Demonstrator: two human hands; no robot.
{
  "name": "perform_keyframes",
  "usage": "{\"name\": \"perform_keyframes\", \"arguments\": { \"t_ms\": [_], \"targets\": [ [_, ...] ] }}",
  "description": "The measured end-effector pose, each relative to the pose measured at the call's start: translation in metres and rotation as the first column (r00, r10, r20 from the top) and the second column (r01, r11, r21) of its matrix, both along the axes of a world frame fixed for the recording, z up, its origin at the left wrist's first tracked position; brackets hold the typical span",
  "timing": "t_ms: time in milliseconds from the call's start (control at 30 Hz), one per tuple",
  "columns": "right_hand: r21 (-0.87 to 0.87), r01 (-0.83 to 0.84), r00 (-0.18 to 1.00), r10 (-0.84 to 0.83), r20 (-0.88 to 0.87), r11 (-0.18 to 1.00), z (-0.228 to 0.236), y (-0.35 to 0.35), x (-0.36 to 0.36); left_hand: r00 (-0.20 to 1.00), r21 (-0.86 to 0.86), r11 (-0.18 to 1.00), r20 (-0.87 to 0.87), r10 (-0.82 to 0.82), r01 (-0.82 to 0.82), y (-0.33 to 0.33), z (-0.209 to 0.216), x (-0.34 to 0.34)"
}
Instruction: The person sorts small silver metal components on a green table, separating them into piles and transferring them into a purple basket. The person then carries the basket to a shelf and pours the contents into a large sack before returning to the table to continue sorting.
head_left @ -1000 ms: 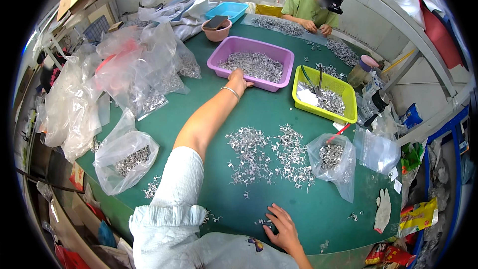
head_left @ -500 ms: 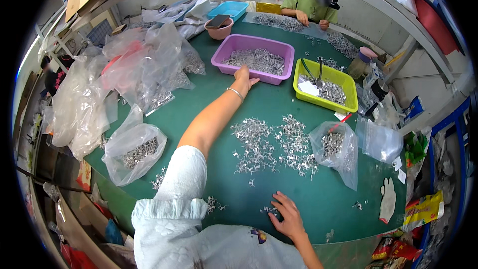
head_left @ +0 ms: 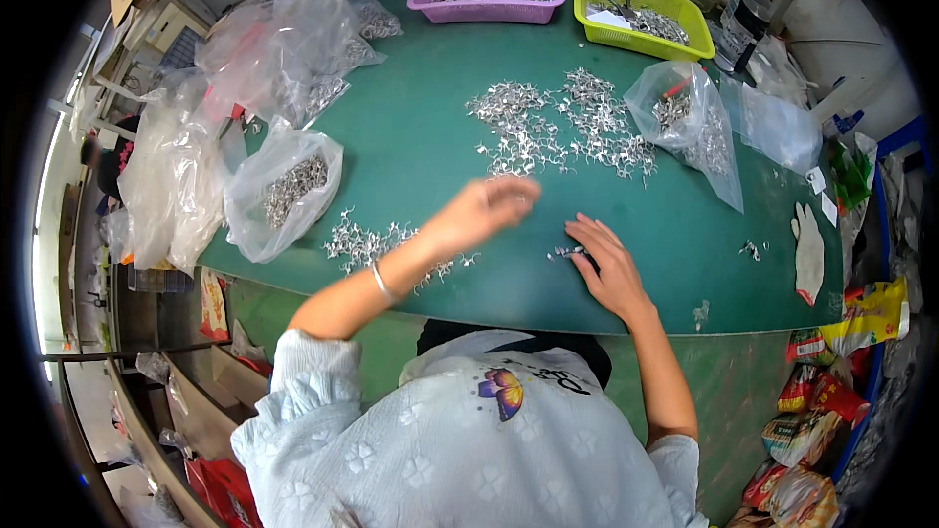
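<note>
My left hand [head_left: 489, 210] hangs over the green table just below a pile of small silver metal clips [head_left: 523, 137]. Its fingers are smeared by motion, so what they hold, if anything, cannot be made out. With fingers stretched out, my right hand [head_left: 608, 266] rests on the tabletop. A few loose metal pieces [head_left: 564, 253] lie beside its thumb and fingertips. A second pile of clips [head_left: 602, 122] spreads to the right of the first. More clips [head_left: 367, 242] are scattered near the table's front edge, partly behind my left forearm.
A purple basket [head_left: 489, 12] and a yellow-green basket [head_left: 665, 44], both with metal pieces, stand at the back; pliers lie in the latter. Plastic bags of parts [head_left: 323, 161] [head_left: 719, 161] flank the piles. A white glove [head_left: 808, 254] lies at the right.
My left hand has drawn back from the purple basket toward me and is over the near table. The view has tilted downward; my right hand stays by the loose pieces.
</note>
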State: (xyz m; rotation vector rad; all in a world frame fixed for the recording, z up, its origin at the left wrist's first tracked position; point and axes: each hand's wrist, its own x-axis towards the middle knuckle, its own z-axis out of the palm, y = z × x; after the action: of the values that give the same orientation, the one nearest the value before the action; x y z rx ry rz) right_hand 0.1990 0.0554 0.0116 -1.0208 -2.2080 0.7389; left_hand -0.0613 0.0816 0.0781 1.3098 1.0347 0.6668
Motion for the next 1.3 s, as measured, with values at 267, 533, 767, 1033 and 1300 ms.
{"name": "perform_keyframes", "arguments": {
  "t_ms": [267,533,767,1033,1300],
  "targets": [
    [0.178,-0.252,0.874,0.145,0.463,0.951,0.001,-0.034,-0.025,0.961,0.312,0.949,-0.249,0.117,-0.034,-0.113,-0.035,0.025],
    [0.192,0.050,0.864,-0.139,0.484,0.980,0.000,-0.040,0.020,0.938,0.439,0.896,-0.276,0.209,-0.070,-0.115,-0.032,0.024],
    [0.243,0.246,0.770,-0.341,0.539,0.938,0.001,-0.045,0.070,0.938,0.475,0.877,-0.265,0.221,-0.073,-0.098,-0.036,0.024],
    [0.323,0.332,0.731,-0.458,0.506,0.886,0.009,-0.022,0.073,0.818,0.604,0.789,-0.508,0.268,0.117,-0.062,-0.065,0.031],
    [0.261,0.291,0.626,-0.390,0.676,0.920,0.002,-0.001,0.069,0.522,0.545,0.776,-0.784,0.336,0.318,-0.003,-0.089,0.032]
  ]
}}
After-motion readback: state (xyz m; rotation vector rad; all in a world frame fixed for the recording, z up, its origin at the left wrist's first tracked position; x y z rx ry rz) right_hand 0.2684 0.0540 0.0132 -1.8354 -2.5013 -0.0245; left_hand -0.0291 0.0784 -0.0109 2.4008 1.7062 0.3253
